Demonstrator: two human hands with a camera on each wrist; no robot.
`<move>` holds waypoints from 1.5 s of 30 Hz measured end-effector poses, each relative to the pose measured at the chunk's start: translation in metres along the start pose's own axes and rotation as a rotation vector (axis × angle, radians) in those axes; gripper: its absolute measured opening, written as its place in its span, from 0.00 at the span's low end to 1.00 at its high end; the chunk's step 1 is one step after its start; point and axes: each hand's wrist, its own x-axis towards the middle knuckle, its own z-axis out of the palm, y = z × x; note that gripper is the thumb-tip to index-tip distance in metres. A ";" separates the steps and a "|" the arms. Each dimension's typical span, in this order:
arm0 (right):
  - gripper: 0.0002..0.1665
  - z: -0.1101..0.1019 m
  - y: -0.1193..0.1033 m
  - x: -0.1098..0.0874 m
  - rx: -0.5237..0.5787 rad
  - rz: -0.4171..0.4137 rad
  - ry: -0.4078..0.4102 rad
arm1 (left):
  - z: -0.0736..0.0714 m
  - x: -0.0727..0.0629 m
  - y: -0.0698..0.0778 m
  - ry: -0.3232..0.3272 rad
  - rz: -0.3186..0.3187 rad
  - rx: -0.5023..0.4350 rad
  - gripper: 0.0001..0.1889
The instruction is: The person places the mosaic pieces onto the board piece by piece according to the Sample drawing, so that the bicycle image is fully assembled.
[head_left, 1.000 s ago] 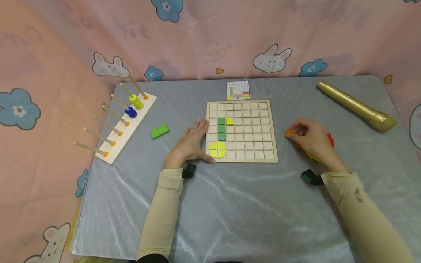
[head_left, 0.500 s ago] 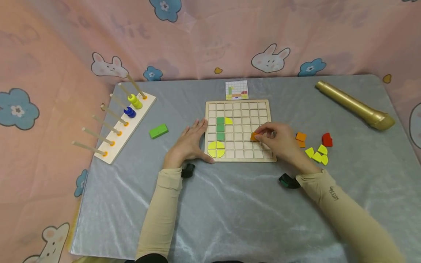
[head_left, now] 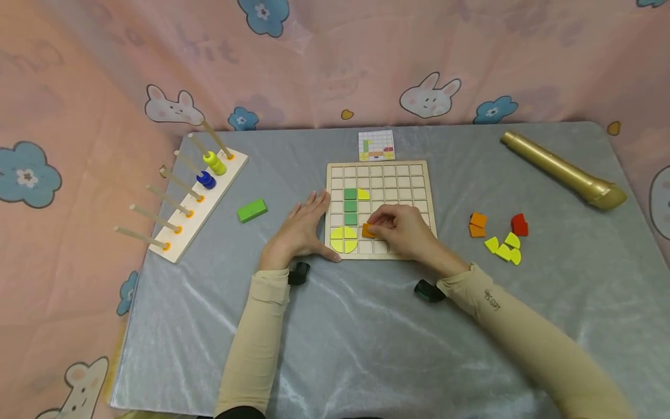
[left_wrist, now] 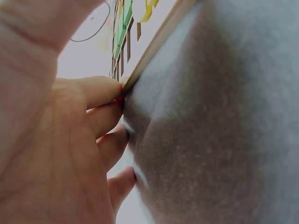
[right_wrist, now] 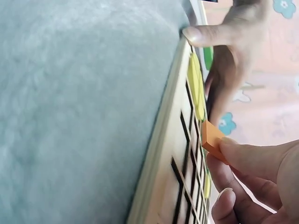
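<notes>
My right hand (head_left: 405, 231) pinches a small orange tile (head_left: 368, 230) between thumb and fingers, over the lower part of a wooden grid board (head_left: 389, 181). In the right wrist view the orange tile (right_wrist: 211, 136) is tilted, close to the board's surface. At the board's left side rests my left hand (head_left: 298, 233); its fingertips touch the rim, with the thumb at the lower left corner. The left wrist view shows those fingers (left_wrist: 105, 91) extended against the board's edge. Green square tiles (head_left: 350, 206), a yellow quarter-circle (head_left: 363, 194) and a yellow circle (head_left: 337, 245) of quarter pieces lie in the grid.
Behind the board lies a pattern card (head_left: 377, 145). To the right are loose orange tiles (head_left: 477, 231), red pieces (head_left: 519, 224), several yellow quarter-circles (head_left: 491, 245) and a gold microphone (head_left: 565, 169). A green block (head_left: 252, 210) and a peg stand (head_left: 206, 203) with rings stand left.
The right hand has carried the orange tile leftward from the loose pieces at the right to the lower left part of the grid. The left hand has stayed at the board's edge.
</notes>
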 end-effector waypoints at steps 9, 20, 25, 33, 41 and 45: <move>0.03 0.010 0.003 0.007 -0.072 -0.039 0.001 | -0.001 0.001 -0.001 0.006 0.002 0.010 0.77; 0.05 0.011 0.009 0.006 -0.104 -0.055 0.027 | 0.000 0.000 -0.003 0.008 0.000 0.003 0.77; 0.09 -0.007 0.022 -0.005 -0.130 -0.026 0.048 | 0.000 0.000 -0.003 0.011 0.009 -0.006 0.77; 0.16 -0.058 0.050 -0.029 -0.179 0.077 0.130 | 0.001 -0.001 -0.003 0.011 0.014 -0.008 0.77; 0.26 -0.105 0.079 -0.054 -0.300 0.192 0.162 | 0.001 -0.001 -0.003 0.012 0.016 -0.009 0.77; 0.31 -0.118 0.087 -0.064 -0.314 0.236 0.100 | 0.001 -0.001 -0.003 0.011 0.016 -0.009 0.77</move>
